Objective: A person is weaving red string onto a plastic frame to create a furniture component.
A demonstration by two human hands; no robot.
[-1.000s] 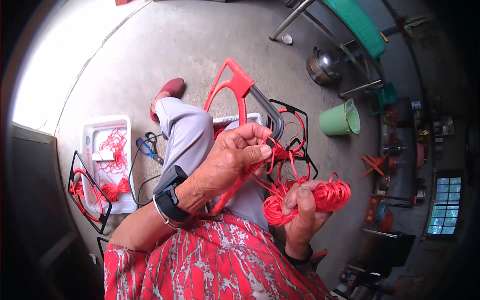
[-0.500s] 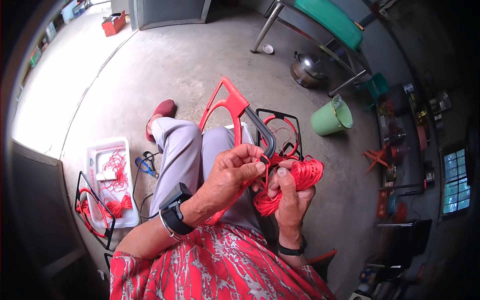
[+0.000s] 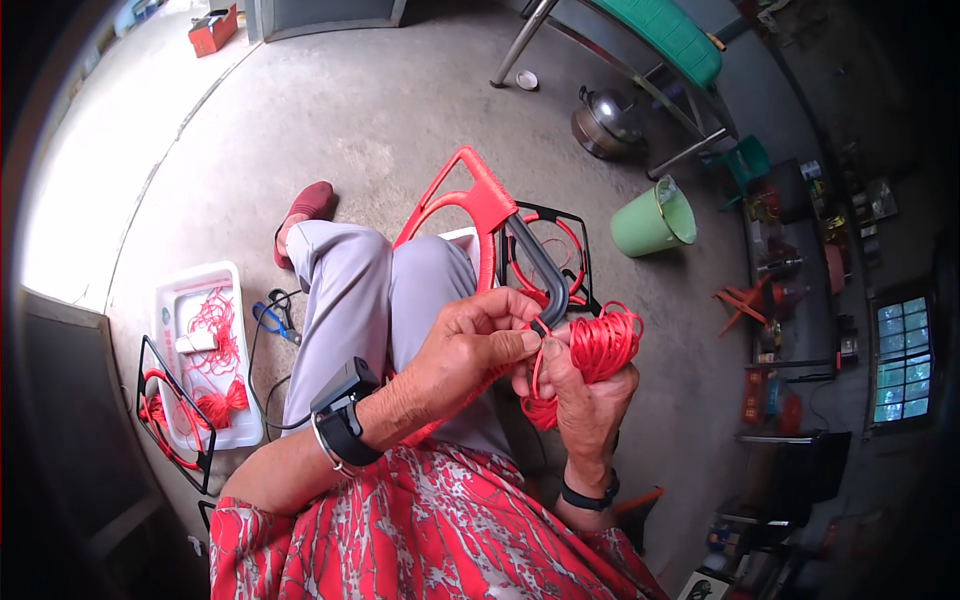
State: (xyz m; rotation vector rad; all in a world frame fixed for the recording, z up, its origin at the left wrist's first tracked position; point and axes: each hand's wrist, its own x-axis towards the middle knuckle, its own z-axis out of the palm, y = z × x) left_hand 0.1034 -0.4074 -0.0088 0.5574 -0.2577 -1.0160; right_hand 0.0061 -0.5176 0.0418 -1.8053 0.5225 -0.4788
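Note:
A dark frame with a bent bar, much of it wrapped in red cord, rests on my lap; its red-wrapped corner [image 3: 490, 200] points away from me. My left hand [image 3: 475, 345] is closed, thumb and forefinger pinching at the frame's bare dark bar [image 3: 536, 255], where a strand of red cord goes round. Close beside it, my right hand [image 3: 585, 405] is closed round a looped bundle of red cord [image 3: 606, 345]. More loops hang below its fingers. Some of the right fingertips are hidden behind the strand and the left thumb.
On the floor at left stand a white tray [image 3: 250, 390] of red cord and another black-and-red frame [image 3: 205, 470], with blue-handled scissors [image 3: 272, 318] nearby. Another black frame [image 3: 588, 240] is beyond my knees. A green bin [image 3: 645, 228], lidded pot [image 3: 605, 125] and table are farther off.
The view has shifted slightly, and the frame sits a little lower and right of my knees. Both hands keep their hold; the cord bundle has turned slightly in my right hand.

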